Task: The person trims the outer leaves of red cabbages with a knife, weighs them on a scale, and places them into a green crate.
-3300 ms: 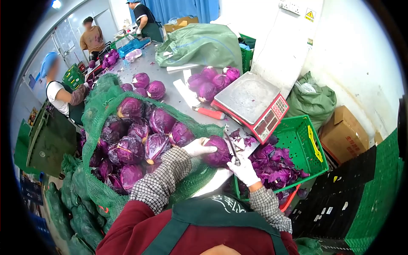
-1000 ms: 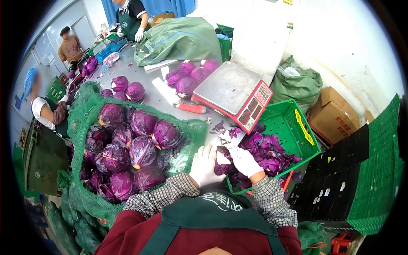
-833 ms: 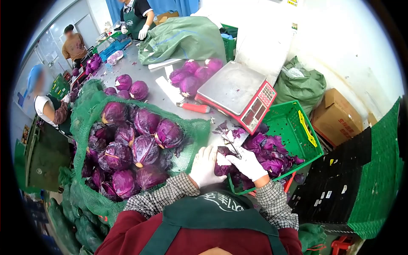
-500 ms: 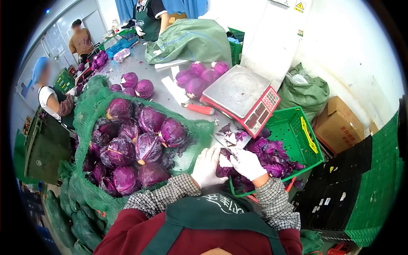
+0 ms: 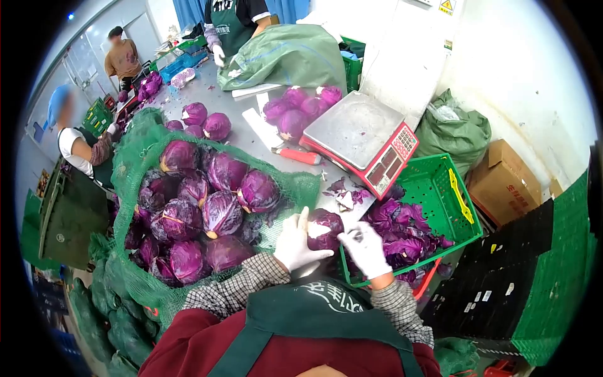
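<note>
My left hand (image 5: 295, 242), in a white glove, holds a red cabbage (image 5: 326, 227) at the near edge of the steel table, its pale cut stem turned toward me. My right hand (image 5: 366, 249), also gloved, sits just right of the cabbage and grips a small knife (image 5: 355, 235) whose blade is mostly hidden. Trimmed purple leaves (image 5: 402, 229) fill the green crate (image 5: 447, 195) right below the hands. A green net sack (image 5: 147, 157) full of red cabbages (image 5: 207, 201) lies open to my left.
A red and steel scale (image 5: 364, 141) stands behind the crate, with an orange-handled knife (image 5: 295, 154) and loose cabbages (image 5: 295, 113) beyond. Other people work at the table's far end and left side. Green sacks, a cardboard box (image 5: 505, 182) and stacked crates (image 5: 553, 276) line the right.
I have lifted the cabbage off the sack to the table edge and turned it stem up. My right hand has drawn back slightly to the right of it.
</note>
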The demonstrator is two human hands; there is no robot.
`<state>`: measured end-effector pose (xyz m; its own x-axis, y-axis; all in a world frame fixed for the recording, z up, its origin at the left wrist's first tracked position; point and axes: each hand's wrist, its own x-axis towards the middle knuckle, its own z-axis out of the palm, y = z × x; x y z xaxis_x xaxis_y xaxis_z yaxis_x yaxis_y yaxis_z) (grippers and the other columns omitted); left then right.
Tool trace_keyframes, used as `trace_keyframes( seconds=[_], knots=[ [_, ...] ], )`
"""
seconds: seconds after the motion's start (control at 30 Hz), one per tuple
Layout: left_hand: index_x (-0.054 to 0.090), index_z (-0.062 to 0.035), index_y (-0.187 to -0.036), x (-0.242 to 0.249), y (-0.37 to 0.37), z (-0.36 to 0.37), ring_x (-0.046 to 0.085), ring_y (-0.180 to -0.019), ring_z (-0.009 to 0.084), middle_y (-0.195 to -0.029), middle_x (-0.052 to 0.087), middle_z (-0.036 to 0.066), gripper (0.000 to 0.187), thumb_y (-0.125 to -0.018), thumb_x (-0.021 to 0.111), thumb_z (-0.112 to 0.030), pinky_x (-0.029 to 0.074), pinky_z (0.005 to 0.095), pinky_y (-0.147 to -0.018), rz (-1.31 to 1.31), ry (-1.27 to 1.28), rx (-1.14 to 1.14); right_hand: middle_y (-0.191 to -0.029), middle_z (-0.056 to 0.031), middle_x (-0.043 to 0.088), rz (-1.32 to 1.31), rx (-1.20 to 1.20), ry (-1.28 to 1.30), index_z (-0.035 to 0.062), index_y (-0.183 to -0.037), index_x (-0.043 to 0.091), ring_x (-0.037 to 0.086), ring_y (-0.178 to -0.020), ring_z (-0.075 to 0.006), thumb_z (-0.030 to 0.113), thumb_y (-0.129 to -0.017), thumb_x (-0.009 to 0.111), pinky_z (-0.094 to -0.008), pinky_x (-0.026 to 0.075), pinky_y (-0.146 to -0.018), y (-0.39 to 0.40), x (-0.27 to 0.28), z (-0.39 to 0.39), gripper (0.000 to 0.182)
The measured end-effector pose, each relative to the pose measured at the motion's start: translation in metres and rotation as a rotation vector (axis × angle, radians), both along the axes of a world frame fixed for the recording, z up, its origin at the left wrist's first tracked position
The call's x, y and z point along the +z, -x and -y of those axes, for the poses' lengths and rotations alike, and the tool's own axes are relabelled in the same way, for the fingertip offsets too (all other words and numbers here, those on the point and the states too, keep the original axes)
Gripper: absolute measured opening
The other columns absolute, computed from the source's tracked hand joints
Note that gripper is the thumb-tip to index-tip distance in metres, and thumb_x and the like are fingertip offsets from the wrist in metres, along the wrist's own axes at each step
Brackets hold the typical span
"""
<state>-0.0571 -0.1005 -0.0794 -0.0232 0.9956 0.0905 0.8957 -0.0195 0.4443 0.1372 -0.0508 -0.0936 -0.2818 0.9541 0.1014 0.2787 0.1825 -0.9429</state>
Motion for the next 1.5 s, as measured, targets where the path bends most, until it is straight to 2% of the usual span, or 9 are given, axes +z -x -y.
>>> trace_keyframes(
  seconds=[0.53,0.67,0.7,0.8,0.83,1.0,1.2,1.27,1.5],
  knots=[
    [0.035,0.0095,-0.132,-0.01,0.006,-0.006,0.045,-0.113,0.0381,-0.12,0.044,0.027,0.11,-0.059,0.076,-0.062,0.041,0.0428,-0.097,0.025,0.002,0.066,-0.075,-0.0175,0.061,0.407,-0.26,-0.295,0.0042,-0.085,0.058,0.062,-0.07,-0.0366,0.019,-0.087,0.053,-0.0434,0.05,-0.065,-0.028,-0.067,-0.032,0.016],
    [0.034,0.0099,-0.132,-0.011,0.012,-0.006,0.043,-0.116,0.039,-0.122,0.043,0.028,0.109,-0.059,0.078,-0.058,0.039,0.0429,-0.1,0.066,-0.011,0.059,-0.099,-0.0168,0.06,0.021,-0.31,-0.01,-0.001,-0.095,0.057,0.056,-0.099,-0.0282,0.021,-0.088,0.055,-0.0343,0.046,-0.086,-0.1,-0.147,-0.058,0.023],
    [0.034,0.0103,-0.132,-0.01,0.012,-0.005,0.043,-0.117,0.0395,-0.122,0.043,0.029,0.109,-0.058,0.079,-0.056,0.038,0.0434,-0.101,0.07,-0.002,0.055,-0.106,-0.0134,0.056,0.348,-0.346,-0.224,-0.0025,-0.108,0.054,0.048,-0.11,-0.0244,0.023,-0.086,0.061,-0.0302,0.039,-0.096,-0.102,-0.152,-0.056,0.034],
    [0.034,0.0099,-0.132,-0.004,0.006,-0.008,0.042,-0.117,0.0402,-0.123,0.043,0.029,0.11,-0.056,0.081,-0.055,0.037,0.0438,-0.102,0.095,0.012,0.04,-0.091,-0.0009,0.055,-0.109,-0.215,0.145,0.0019,-0.123,0.05,0.05,-0.065,-0.007,0.012,-0.076,0.077,-0.0204,0.045,-0.054,-0.042,-0.055,-0.033,0.055],
    [0.034,0.0097,-0.132,-0.005,0.006,-0.009,0.042,-0.117,0.0402,-0.123,0.043,0.029,0.11,-0.056,0.081,-0.054,0.037,0.0438,-0.102,0.095,0.016,0.035,-0.091,-0.0064,0.06,-0.133,-0.135,0.241,-0.0024,-0.12,0.054,0.057,-0.081,-0.0115,0.017,-0.076,0.077,-0.0248,0.049,-0.075,-0.022,-0.017,-0.019,0.054],
    [0.034,0.0099,-0.132,-0.021,0.017,0.0,0.042,-0.118,0.0391,-0.123,0.043,0.028,0.11,-0.056,0.082,-0.055,0.035,0.0442,-0.103,0.113,-0.054,0.014,-0.101,-0.0167,0.063,0.129,-0.014,-0.071,-0.0006,-0.117,0.055,0.061,-0.084,-0.03,0.028,-0.082,0.068,-0.0355,0.049,-0.078,0.019,-0.06,-0.014,0.047],
    [0.037,0.0167,-0.125,-0.031,0.033,-0.014,0.063,-0.083,0.0156,-0.09,0.065,0.013,0.082,-0.07,0.082,-0.025,0.052,0.0274,-0.079,0.784,0.102,0.171,-0.091,-0.0214,0.061,0.233,-0.014,-0.538,-0.0032,-0.103,0.059,0.06,-0.079,-0.0332,0.011,-0.08,0.061,-0.0382,0.049,-0.073,0.037,-0.039,0.005,0.028],
    [0.034,0.0167,-0.127,-0.052,0.04,-0.018,0.061,-0.091,0.0166,-0.1,0.062,0.014,0.084,-0.072,0.082,-0.025,0.051,0.028,-0.081,0.968,0.122,0.214,-0.081,-0.0162,0.061,0.143,-0.059,-0.077,-0.0015,-0.1,0.059,0.059,-0.069,-0.0253,0.01,-0.08,0.06,-0.0355,0.049,-0.067,0.028,-0.028,-0.003,0.023],
    [0.041,0.0046,-0.131,-0.057,0.082,-0.021,0.056,-0.111,0.0273,-0.125,0.053,0.019,0.078,-0.082,0.065,-0.051,0.048,0.0375,-0.09,1.32,0.387,0.381,-0.094,-0.0153,0.063,0.299,-0.613,-0.103,-0.0013,-0.11,0.058,0.063,-0.085,-0.0246,0.013,-0.079,0.067,-0.033,0.05,-0.079,-0.112,-0.14,-0.043,0.035]
  ],
)
